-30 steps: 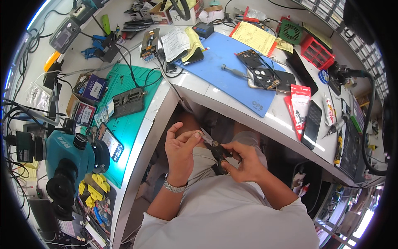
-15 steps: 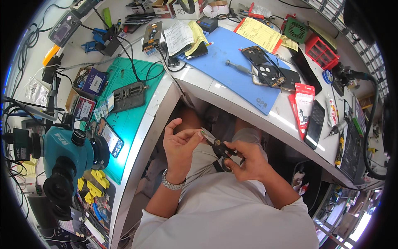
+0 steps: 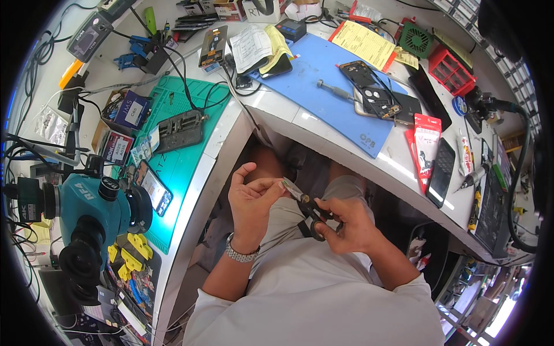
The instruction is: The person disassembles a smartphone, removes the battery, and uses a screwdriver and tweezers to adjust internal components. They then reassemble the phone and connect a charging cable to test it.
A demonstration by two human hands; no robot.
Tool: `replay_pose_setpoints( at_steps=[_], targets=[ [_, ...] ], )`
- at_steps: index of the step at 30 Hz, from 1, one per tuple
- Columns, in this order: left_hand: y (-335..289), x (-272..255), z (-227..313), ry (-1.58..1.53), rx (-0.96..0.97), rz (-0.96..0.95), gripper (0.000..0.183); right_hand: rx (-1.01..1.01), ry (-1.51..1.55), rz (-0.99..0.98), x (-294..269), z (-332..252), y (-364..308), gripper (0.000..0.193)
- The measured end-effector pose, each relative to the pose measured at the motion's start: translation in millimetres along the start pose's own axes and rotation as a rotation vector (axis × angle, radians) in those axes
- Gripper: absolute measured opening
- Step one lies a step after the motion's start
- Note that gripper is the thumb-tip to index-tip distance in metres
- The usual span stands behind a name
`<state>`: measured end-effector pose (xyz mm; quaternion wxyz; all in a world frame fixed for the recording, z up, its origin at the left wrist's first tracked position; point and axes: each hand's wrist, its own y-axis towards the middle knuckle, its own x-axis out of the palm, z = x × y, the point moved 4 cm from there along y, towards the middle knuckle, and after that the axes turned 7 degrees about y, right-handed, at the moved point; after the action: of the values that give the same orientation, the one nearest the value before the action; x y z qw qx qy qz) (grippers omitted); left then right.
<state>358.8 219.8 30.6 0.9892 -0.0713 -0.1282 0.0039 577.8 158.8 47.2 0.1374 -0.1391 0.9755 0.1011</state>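
Observation:
My right hand is closed around the black handles of scissors, over my lap in the gap below the bench edge. Their silver blades point up and left toward my left hand. With thumb and index finger, that hand pinches a tiny greenish piece at the blade tips; its kind is too small to make out. The other fingers of my left hand are raised and curled. A metal-band watch circles my left wrist.
On the left bench, a teal microscope stands beside a green mat with a lit phone and a black holder. Ahead, a blue mat bears a screwdriver and an opened phone. Red packets lie right.
The view has shifted very slightly. Both hands keep nearly the same pose, the scissors still at the small piece between my left fingertips.

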Motion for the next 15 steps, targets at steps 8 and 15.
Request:
replay_pose_setpoints(
  at_steps=[8,15],
  targets=[
    [0.7,-4.4,-4.4,-0.040,-0.047,-0.003,0.064,-0.104,-0.042,0.038,1.2,1.8,-0.9,0.041],
    [-0.1,-6.7,-7.5,-0.008,-0.042,0.012,0.058,-0.030,0.027,0.064,3.3,8.0,-2.9,0.036]
  ],
)
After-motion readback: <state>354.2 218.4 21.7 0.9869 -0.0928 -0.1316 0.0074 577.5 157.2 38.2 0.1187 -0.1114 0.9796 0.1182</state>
